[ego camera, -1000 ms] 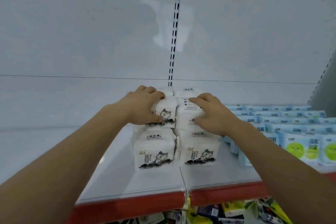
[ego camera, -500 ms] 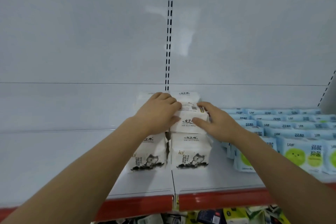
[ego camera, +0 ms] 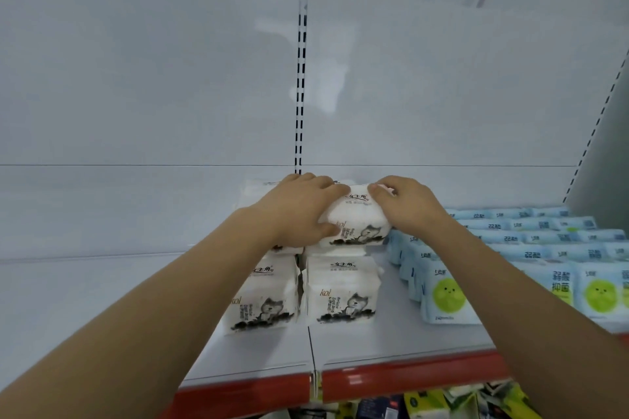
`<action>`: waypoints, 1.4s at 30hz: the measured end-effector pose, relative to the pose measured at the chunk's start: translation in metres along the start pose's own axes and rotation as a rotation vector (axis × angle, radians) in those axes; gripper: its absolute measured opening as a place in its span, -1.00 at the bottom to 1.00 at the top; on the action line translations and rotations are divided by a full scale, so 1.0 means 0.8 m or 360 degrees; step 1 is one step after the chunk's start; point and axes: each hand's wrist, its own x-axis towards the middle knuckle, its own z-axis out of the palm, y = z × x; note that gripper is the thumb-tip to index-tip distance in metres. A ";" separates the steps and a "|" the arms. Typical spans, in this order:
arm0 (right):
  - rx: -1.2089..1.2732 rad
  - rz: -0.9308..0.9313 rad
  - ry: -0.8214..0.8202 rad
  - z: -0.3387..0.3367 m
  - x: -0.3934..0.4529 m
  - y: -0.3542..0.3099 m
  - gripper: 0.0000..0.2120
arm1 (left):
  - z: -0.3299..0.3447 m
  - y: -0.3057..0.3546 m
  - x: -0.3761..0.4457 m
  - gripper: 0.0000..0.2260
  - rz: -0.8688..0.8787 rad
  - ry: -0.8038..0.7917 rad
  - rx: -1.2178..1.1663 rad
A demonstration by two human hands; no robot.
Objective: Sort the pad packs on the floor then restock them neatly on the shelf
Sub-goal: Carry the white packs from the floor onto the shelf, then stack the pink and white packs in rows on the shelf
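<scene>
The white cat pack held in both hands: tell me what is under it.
The held pack sits above another white cat pack at the shelf front right. The left hand and right hand grip its ends. Whether it rests on anything behind is hidden.

cat packs left of, perhaps touching, blue packs

We see a bright picture with soft, even light from above. The white back wall is shiny, and small bright streaks of glare sit high on it, with a pale blurry patch of light near the middle. Shadows are faint; a thin dark one lies between the white packs. The picture bends at the edges, so both arms look long and wide near us. Small print on the blue packs at the right is fuzzy.
</scene>
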 end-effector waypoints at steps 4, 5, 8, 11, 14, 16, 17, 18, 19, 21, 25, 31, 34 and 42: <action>0.0134 -0.0239 -0.0276 -0.001 -0.017 0.009 -0.49 | -0.002 -0.013 0.005 -0.45 -0.0028 -0.0062 -0.0205; 0.0062 -0.0297 -0.0318 0.004 -0.018 0.012 -0.47 | -0.001 -0.015 0.005 -0.48 -0.0026 -0.0086 -0.0168; -0.0144 -0.0441 -0.0274 0.024 -0.013 0.017 -0.52 | 0.008 -0.016 0.000 -0.53 -0.0041 -0.0109 -0.0048; -0.0235 -0.0485 -0.0230 0.035 -0.008 0.011 -0.53 | 0.011 -0.025 -0.013 -0.49 -0.0139 0.0009 -0.0079; -0.0294 -0.0502 -0.0158 0.042 -0.005 0.009 -0.54 | 0.008 -0.039 -0.029 -0.39 -0.0306 0.0016 -0.0072; -0.0318 -0.0494 -0.0155 0.047 -0.007 0.009 -0.54 | 0.009 -0.048 -0.039 -0.39 -0.0374 -0.0032 -0.0062; -0.0332 -0.0491 -0.0156 0.049 -0.009 0.010 -0.54 | 0.010 -0.052 -0.043 -0.39 -0.0391 -0.0043 -0.0072; -0.0351 -0.0491 -0.0149 0.049 -0.010 0.010 -0.54 | 0.011 -0.056 -0.046 -0.40 -0.0404 -0.0039 -0.0099; -0.0383 -0.0499 -0.0132 0.049 -0.012 0.010 -0.53 | 0.011 -0.059 -0.049 -0.41 -0.0421 -0.0023 -0.0139; -0.0461 -0.0540 -0.0065 0.046 -0.015 0.009 -0.52 | 0.010 -0.062 -0.054 -0.42 -0.0469 0.0049 -0.0233; -0.0425 -0.0642 0.0175 0.042 -0.018 -0.002 -0.50 | 0.009 -0.061 -0.065 -0.50 -0.0535 0.0260 -0.0238; -0.0351 -0.0912 0.0350 0.067 -0.025 -0.050 -0.55 | 0.006 -0.054 -0.102 -0.50 -0.0698 0.0522 -0.0175; -0.0310 -0.0976 0.0262 0.098 -0.032 -0.082 -0.53 | 0.008 -0.054 -0.136 -0.44 -0.0846 0.0505 -0.0085; -0.0204 -0.1203 0.0066 0.190 -0.099 -0.196 -0.45 | 0.002 -0.062 -0.288 -0.34 -0.1304 0.0496 0.0081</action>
